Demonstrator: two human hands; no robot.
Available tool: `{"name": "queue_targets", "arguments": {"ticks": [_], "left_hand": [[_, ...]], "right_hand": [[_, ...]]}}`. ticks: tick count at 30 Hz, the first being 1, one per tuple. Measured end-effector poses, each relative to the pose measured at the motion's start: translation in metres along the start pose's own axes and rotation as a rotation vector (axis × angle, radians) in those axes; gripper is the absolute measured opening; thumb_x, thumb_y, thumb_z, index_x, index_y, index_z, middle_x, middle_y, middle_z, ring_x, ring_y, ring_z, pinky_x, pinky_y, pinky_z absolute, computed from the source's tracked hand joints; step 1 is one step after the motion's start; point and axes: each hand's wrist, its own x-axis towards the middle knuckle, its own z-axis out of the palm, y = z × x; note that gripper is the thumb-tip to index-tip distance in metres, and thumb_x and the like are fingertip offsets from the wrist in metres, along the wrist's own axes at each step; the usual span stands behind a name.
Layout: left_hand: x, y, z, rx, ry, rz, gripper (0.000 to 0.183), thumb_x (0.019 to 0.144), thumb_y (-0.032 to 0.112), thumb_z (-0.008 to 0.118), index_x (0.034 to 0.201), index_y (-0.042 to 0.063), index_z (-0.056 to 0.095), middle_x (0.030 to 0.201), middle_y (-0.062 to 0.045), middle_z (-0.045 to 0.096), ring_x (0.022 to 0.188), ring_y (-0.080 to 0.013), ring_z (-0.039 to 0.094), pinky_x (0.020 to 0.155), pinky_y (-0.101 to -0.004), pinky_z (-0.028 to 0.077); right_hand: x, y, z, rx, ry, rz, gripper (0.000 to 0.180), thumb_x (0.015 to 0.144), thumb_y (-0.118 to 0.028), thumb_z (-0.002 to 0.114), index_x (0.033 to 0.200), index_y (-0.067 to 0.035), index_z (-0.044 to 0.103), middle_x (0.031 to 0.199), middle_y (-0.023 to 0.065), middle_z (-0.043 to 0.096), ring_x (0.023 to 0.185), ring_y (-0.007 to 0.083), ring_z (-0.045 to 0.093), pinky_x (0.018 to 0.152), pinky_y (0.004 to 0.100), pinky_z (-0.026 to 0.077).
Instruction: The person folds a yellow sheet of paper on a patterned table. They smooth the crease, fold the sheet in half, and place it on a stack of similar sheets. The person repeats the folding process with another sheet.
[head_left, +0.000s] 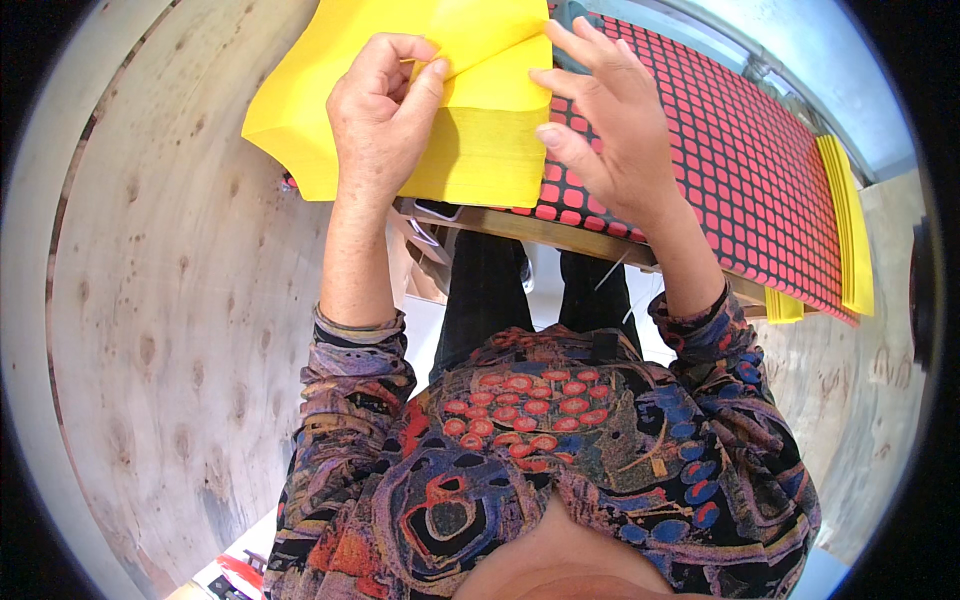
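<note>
A thick stack of yellow sheets (487, 150), paper or thin cloth, lies at the table's near left part. My left hand (390, 112) pinches the corner of the top yellow sheet (480, 41) between thumb and fingers, and the sheet is lifted into a fold. At the stack's right edge is my right hand (615, 120), its fingers spread and holding nothing; its fingertips are close to the sheet's edge, and whether they touch it I cannot tell.
A red-and-black checked cover (735, 157) lies over the table. Folded yellow pieces (847, 225) lie across its right end, and more yellow material (784, 306) hangs below the front edge. A dark grey-green object (570, 45) stands behind my right hand. Plywood boards (180, 262) are at the left.
</note>
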Motion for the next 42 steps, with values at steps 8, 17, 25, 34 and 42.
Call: {"name": "queue_targets", "arguments": {"ticks": [8, 17, 25, 34, 42], "left_hand": [[0.003, 0.002, -0.008, -0.003, -0.128, 0.078, 0.01, 0.095, 0.007, 0.068, 0.104, 0.004, 0.072, 0.097, -0.002, 0.073, 0.087, -0.0082, 0.066, 0.078, -0.023, 0.054], [0.004, 0.006, -0.01, 0.047, -0.16, -0.011, 0.01, 0.094, 0.008, 0.07, 0.103, 0.005, 0.073, 0.086, 0.0, 0.071, 0.08, -0.0084, 0.066, 0.072, -0.0218, 0.053], [0.001, 0.001, -0.001, 0.075, -0.012, 0.023, 0.005, 0.097, 0.012, 0.072, 0.097, 0.007, 0.072, 0.088, -0.004, 0.073, 0.078, -0.0083, 0.069, 0.067, -0.0223, 0.055], [0.001, 0.001, -0.008, -0.112, -0.145, 0.081, 0.012, 0.095, 0.006, 0.07, 0.107, 0.005, 0.072, 0.1, -0.006, 0.074, 0.091, -0.0114, 0.069, 0.08, -0.0239, 0.055], [0.004, 0.002, -0.007, 0.072, -0.145, 0.004, 0.011, 0.094, 0.009, 0.073, 0.105, 0.005, 0.072, 0.091, -0.001, 0.071, 0.083, -0.0067, 0.067, 0.075, -0.022, 0.054]], "right_hand": [[0.008, -0.003, 0.011, -0.007, -0.035, 0.029, 0.049, 0.092, -0.039, 0.071, 0.125, -0.003, 0.066, 0.148, 0.0256, 0.05, 0.143, 0.043, 0.043, 0.116, 0.0576, 0.032], [0.005, -0.002, 0.006, 0.058, 0.02, 0.048, 0.049, 0.091, -0.037, 0.071, 0.126, -0.003, 0.067, 0.149, 0.0256, 0.05, 0.143, 0.043, 0.043, 0.116, 0.0567, 0.032], [-0.004, -0.006, 0.009, -0.079, 0.033, -0.018, 0.036, 0.095, -0.035, 0.068, 0.121, -0.011, 0.071, 0.151, 0.0127, 0.055, 0.145, 0.0363, 0.045, 0.121, 0.0551, 0.029], [0.006, -0.01, 0.008, -0.017, -0.028, 0.039, 0.048, 0.092, -0.038, 0.071, 0.125, -0.003, 0.067, 0.149, 0.0254, 0.051, 0.143, 0.0422, 0.044, 0.116, 0.0559, 0.032], [0.003, -0.009, 0.001, 0.048, 0.056, 0.053, 0.044, 0.088, -0.03, 0.076, 0.121, -0.003, 0.068, 0.148, 0.0238, 0.052, 0.14, 0.0426, 0.047, 0.115, 0.0564, 0.033]]}}
